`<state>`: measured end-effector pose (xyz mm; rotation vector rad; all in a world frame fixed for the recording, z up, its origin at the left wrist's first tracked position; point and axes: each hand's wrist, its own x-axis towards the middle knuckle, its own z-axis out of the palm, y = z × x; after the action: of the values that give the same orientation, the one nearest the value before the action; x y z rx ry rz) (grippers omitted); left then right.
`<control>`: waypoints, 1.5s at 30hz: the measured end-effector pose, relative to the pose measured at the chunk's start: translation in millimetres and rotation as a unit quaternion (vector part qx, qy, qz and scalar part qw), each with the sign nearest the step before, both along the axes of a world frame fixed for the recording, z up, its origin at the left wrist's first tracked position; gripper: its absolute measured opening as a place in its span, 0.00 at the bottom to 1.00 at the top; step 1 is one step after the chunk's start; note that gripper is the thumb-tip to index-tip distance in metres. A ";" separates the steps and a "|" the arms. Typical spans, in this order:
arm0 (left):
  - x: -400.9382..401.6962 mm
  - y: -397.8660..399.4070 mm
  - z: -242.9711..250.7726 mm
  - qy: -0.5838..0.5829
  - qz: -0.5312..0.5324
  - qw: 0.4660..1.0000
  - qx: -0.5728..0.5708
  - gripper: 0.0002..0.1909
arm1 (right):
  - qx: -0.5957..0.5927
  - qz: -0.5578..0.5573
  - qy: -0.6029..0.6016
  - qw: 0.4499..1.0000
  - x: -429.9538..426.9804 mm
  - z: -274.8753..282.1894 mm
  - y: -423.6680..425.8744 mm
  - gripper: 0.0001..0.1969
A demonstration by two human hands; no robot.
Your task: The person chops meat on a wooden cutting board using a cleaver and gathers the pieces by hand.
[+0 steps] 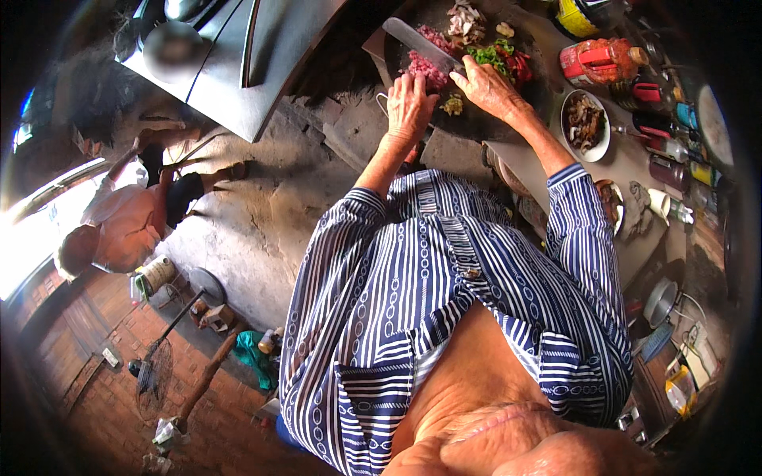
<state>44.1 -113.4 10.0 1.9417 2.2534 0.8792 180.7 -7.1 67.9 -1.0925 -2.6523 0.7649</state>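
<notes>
My right hand grips the handle end of a cleaver. The broad metal blade lies across diced pinkish meat, with pieces showing on both sides of it. My left hand is at the near edge of the meat, fingertips down; whether they pinch any pieces is hidden. Beside my right hand lie chopped green peppers and red peppers. Nearer me is a small heap of yellowish minced pieces. A pale chopped heap sits farther back on the dark cutting board.
A white bowl of brownish sliced food stands to the right. Past it are a red-labelled bottle and several other bottles and jars. A metal-topped stove surface is at upper left. A person is bent low at the left.
</notes>
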 end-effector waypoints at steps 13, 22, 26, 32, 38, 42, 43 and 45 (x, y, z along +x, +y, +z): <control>-21.7 58.7 -3.6 -0.201 0.086 0.969 0.113 0.14 | 0.088 -0.040 0.044 0.994 2.3 46.6 6.8 0.15; -17.6 23.8 -3.9 -0.106 0.105 0.987 0.051 0.08 | 0.130 0.061 0.017 0.990 1.0 -25.8 11.7 0.15; -23.1 17.4 -5.0 -0.092 0.115 0.988 0.037 0.09 | 0.073 0.025 0.045 0.996 -16.2 30.2 8.8 0.15; -18.1 28.5 -9.3 -0.064 0.104 0.992 -0.018 0.09 | 0.075 0.051 0.007 0.996 3.3 -17.4 8.6 0.15; -15.7 47.0 -13.9 -0.098 0.110 0.989 0.033 0.06 | -0.013 -0.029 -0.014 0.999 2.1 2.3 3.6 0.15; -1.3 65.2 -4.1 -0.148 0.046 0.985 0.074 0.06 | -0.020 -0.016 -0.003 1.000 5.0 -15.0 6.3 0.15; 3.1 60.6 -3.3 -0.122 0.034 0.991 0.045 0.08 | -0.025 -0.007 -0.007 1.000 4.8 -12.9 10.4 0.16; -0.4 56.4 -1.8 -0.119 0.033 0.991 0.046 0.08 | -0.009 -0.008 -0.011 1.000 0.4 0.3 16.2 0.16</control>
<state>43.6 -57.0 8.2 1.6982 2.1854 1.1731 181.1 9.1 68.1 -1.1320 -2.6553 0.7803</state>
